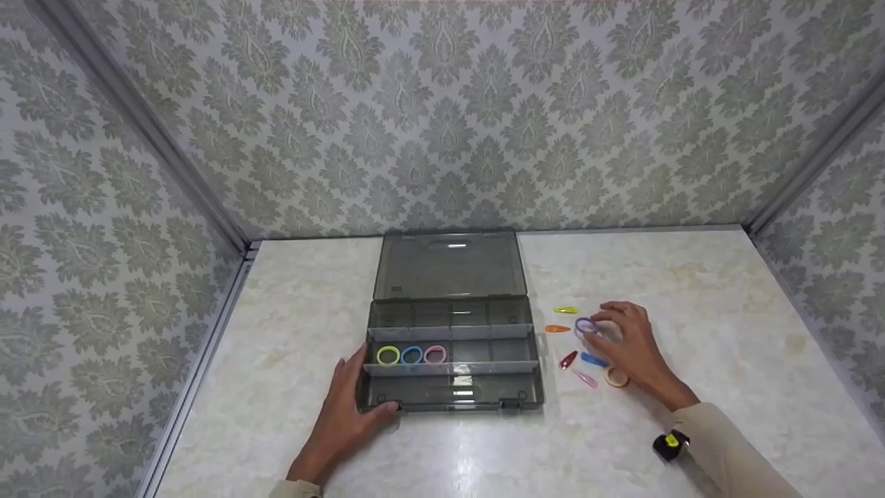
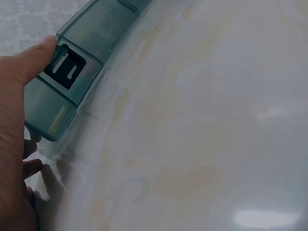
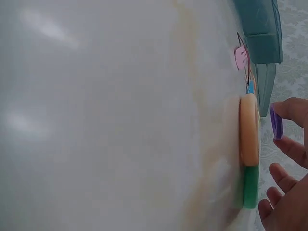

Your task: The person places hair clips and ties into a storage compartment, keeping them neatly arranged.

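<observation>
My left hand (image 1: 343, 408) grips the near left corner of a dark see-through organizer box (image 1: 449, 409), thumb over its front edge beside a black latch (image 2: 66, 66). In the middle row stand a yellow hair tie (image 1: 379, 355), a blue hair tie (image 1: 403, 355) and a pink hair tie (image 1: 425, 355). Right of the box, my right hand (image 1: 632, 349) pinches a purple hair tie (image 3: 276, 122) between thumb and fingertip, raised off the table in the right wrist view. Below that hand lie an orange hair tie (image 3: 249, 130) and a green hair tie (image 3: 250, 187), the green one hidden in the head view.
Snap hair clips lie between box and right hand: yellow (image 1: 565, 310), orange (image 1: 557, 329), red (image 1: 568, 360), blue (image 1: 593, 359) and pink (image 1: 585, 377). The box's lid (image 1: 449, 266) lies open towards the patterned back wall (image 1: 449, 138). A black device (image 1: 668, 447) sits by the right wrist.
</observation>
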The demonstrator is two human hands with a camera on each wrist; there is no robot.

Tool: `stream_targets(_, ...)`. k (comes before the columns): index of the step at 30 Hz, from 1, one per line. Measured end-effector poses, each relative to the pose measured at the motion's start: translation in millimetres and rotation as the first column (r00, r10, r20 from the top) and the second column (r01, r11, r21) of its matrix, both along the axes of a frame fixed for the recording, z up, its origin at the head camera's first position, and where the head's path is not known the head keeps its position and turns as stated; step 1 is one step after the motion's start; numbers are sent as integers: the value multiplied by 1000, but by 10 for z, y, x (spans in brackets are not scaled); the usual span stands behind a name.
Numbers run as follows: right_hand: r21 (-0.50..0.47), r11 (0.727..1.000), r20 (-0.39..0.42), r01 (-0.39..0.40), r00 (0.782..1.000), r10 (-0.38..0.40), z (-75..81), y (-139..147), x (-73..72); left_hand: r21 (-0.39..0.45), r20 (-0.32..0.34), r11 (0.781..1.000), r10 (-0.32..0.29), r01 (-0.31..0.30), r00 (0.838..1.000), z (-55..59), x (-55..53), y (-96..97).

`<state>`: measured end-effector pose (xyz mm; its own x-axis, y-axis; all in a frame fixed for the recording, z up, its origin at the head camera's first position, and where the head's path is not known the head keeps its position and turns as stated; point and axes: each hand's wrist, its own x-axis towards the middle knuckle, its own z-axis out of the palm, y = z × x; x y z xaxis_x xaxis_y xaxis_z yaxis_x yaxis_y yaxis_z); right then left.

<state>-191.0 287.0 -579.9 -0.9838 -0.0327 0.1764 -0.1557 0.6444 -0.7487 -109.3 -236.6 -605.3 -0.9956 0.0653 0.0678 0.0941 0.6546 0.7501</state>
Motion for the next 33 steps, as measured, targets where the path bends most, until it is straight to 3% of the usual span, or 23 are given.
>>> stream_targets(8,6,998,-89,-68,994,69,103,-171,-86,-5,-38,1000,-9,9,999,-10,-1,-6)
stream_targets(14,-6,985,-227,-170,960,164,150,-349,-147,-1,9,1000,0,0,1000,17,10,6)
stream_targets(22,-12,972,-173,-233,958,227,246,-621,-160,1,31,1000,3,-3,1000,26,3,-1)
stream_targets(29,15,958,-227,-285,932,281,326,-786,-215,6,-7,1000,-12,12,1000,9,-13,-12)
stream_targets(33,16,949,-259,-315,915,309,351,-863,-231,3,20,1000,5,-5,1000,12,17,-1)
